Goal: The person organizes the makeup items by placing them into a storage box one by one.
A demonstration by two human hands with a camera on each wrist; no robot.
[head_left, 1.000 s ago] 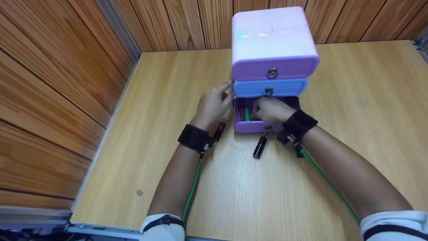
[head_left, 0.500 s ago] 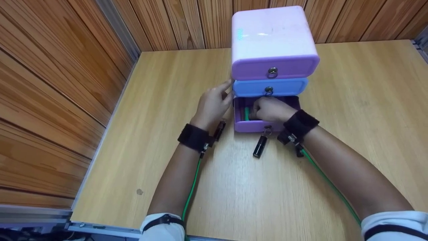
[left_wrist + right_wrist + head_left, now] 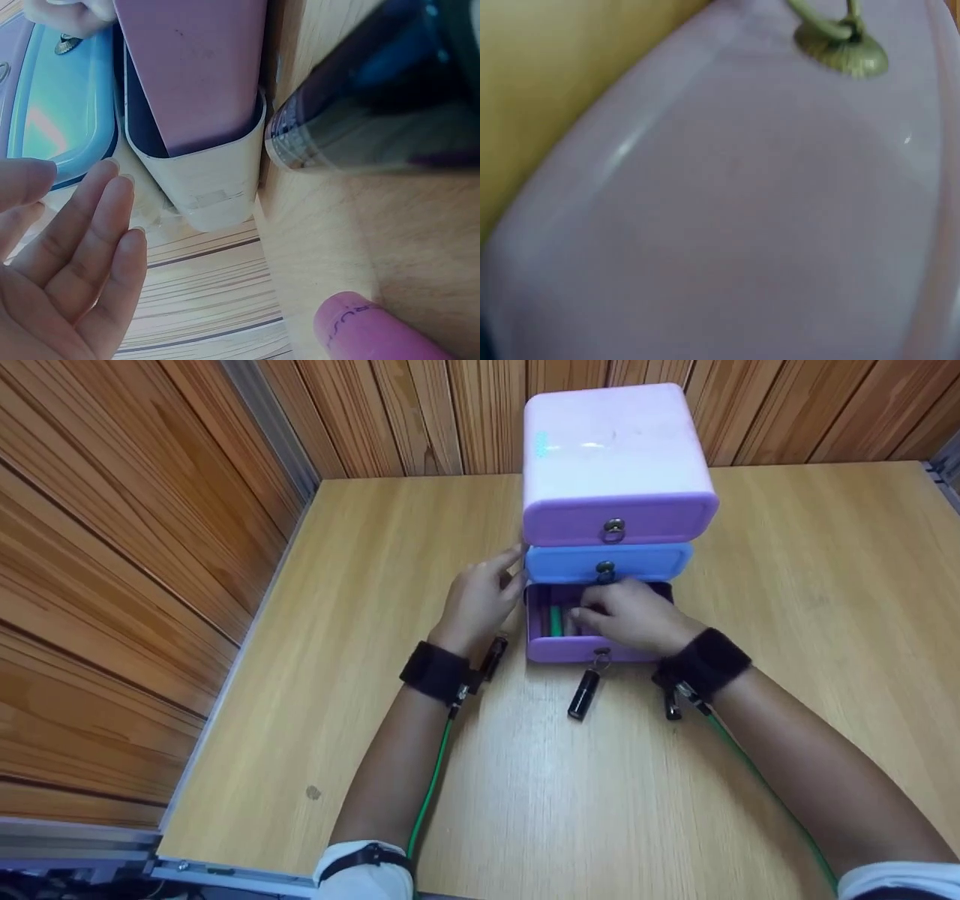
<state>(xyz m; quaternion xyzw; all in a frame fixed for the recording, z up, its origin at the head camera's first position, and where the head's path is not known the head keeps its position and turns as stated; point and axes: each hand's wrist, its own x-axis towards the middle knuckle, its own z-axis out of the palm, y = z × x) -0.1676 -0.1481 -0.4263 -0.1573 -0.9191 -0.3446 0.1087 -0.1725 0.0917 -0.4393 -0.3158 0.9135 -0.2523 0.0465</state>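
Observation:
A three-drawer unit [image 3: 611, 442] stands at the back of the table, with purple top, blue middle and purple bottom fronts. Its bottom drawer [image 3: 559, 649] is pulled out. My left hand [image 3: 480, 596] has its fingertips at the unit's left side; in the left wrist view its relaxed fingers lie by the blue drawer [image 3: 64, 105]. My right hand [image 3: 637, 615] is over the bottom drawer, thumb and index finger apart. Inside, a green stick-like item [image 3: 556, 620] lies beside a greyish one [image 3: 571, 624] under the fingertips. The right wrist view shows a purple drawer front [image 3: 742, 210], not the hand.
Small black glossy tubes lie in front of the unit: one by the left wrist [image 3: 493, 658], one before the drawer's ring pull [image 3: 583, 695], one under the right wrist [image 3: 673, 706]. A pink lettered tube [image 3: 375, 326] shows in the left wrist view. Wood-plank walls [image 3: 420, 420] bound the table.
My right hand has drawn back slightly to the right, its thumb and index finger parting and baring the greyish item beside the green one. My left hand has stayed at the unit's side.

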